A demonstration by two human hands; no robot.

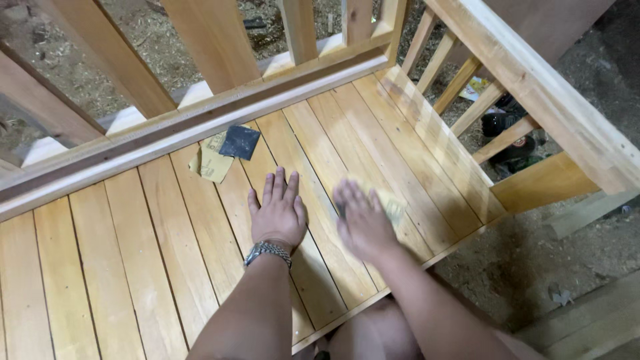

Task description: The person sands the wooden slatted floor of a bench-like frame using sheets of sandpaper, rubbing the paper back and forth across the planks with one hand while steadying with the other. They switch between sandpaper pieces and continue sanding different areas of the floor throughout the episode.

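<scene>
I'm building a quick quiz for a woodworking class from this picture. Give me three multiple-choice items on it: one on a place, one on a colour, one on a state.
1. Where does the dark sheet lie?
A. on the slats beside the rail
B. on the dirt floor
C. under the left hand

2. What colour is the watch on the left wrist?
A. red
B. silvery
C. green

3. How is the left hand placed?
A. clenched in a fist
B. lifted in the air
C. flat on the slats, fingers spread

Answers: 1 A, it rests partly on a tan sheet close to the wooden rail. 2 B, the metal band shines grey. 3 C, the palm lies down on the slatted panel, while the blurred right hand presses a yellowish sheet.
</scene>
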